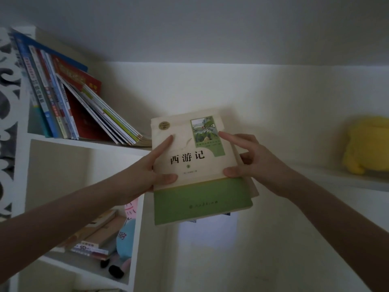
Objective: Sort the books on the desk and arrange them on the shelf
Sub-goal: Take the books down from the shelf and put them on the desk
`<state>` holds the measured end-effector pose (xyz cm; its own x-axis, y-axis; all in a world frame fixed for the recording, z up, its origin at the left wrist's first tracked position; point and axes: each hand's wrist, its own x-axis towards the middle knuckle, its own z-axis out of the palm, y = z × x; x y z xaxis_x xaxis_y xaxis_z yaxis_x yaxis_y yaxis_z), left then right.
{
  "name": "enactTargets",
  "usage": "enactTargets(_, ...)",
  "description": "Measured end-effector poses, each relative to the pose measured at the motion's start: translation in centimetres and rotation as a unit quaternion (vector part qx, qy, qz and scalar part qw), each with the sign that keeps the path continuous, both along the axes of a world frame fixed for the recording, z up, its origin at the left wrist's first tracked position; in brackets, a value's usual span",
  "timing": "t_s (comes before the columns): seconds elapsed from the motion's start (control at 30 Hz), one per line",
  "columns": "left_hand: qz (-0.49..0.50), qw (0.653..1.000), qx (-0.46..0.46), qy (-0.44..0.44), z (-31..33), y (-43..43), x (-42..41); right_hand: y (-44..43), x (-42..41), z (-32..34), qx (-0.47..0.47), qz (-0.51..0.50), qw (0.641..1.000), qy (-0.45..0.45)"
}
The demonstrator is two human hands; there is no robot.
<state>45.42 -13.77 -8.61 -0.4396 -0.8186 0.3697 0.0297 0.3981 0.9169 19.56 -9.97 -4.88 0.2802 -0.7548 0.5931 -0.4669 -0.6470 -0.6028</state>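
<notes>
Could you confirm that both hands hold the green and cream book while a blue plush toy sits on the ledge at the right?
Not quite: the head view shows the plush toy on the right ledge is yellow, not blue. The left hand and right hand do both hold the green and cream book.

A cream-and-green book [200, 165] titled 西游记 tops a small stack [253, 189], cover facing the camera, raised near the right end of the shelf [88, 144] board. At that board's left end stand leaning books [63, 102].
</notes>
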Motion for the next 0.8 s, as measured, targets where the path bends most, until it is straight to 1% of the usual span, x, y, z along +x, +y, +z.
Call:
enactTargets(0.07,-0.014,1.000,-0.006,-0.008,-0.2,0.0,0.2,0.3,0.2,-0.5,-0.018,-0.005,1.000,0.004)
enactTargets(0.17,-0.049,0.999,0.014,0.002,-0.2,0.3,0.4,1.4,0.3,-1.3,-0.044,-0.032,0.999,0.008)
enactTargets(0.2,-0.052,0.999,0.007,-0.004,-0.3,0.5,0.4,1.9,0.3,-1.6,-0.052,-0.040,0.998,0.007)
enactTargets(0.3,-0.033,0.996,-0.052,-0.065,-1.1,1.2,0.1,3.3,0.2,-2.7,-0.062,-0.059,0.996,0.016)
enactTargets(0.43,-0.028,0.991,-0.089,-0.091,-3.2,2.2,-0.5,4.8,-0.3,-5.3,-0.030,-0.072,0.997,0.019)
enactTargets(0.53,-0.032,0.988,-0.111,-0.105,-5.0,2.6,-1.2,5.6,-0.8,-7.9,-0.011,-0.066,0.998,0.005)
enactTargets(0.67,-0.014,0.979,-0.137,-0.148,-7.3,3.2,-1.9,6.5,-1.5,-10.9,0.016,-0.073,0.997,0.007)
enactTargets(0.8,0.010,0.976,-0.125,-0.177,-9.5,4.3,-2.3,7.5,-2.1,-13.2,0.040,-0.080,0.996,0.008)
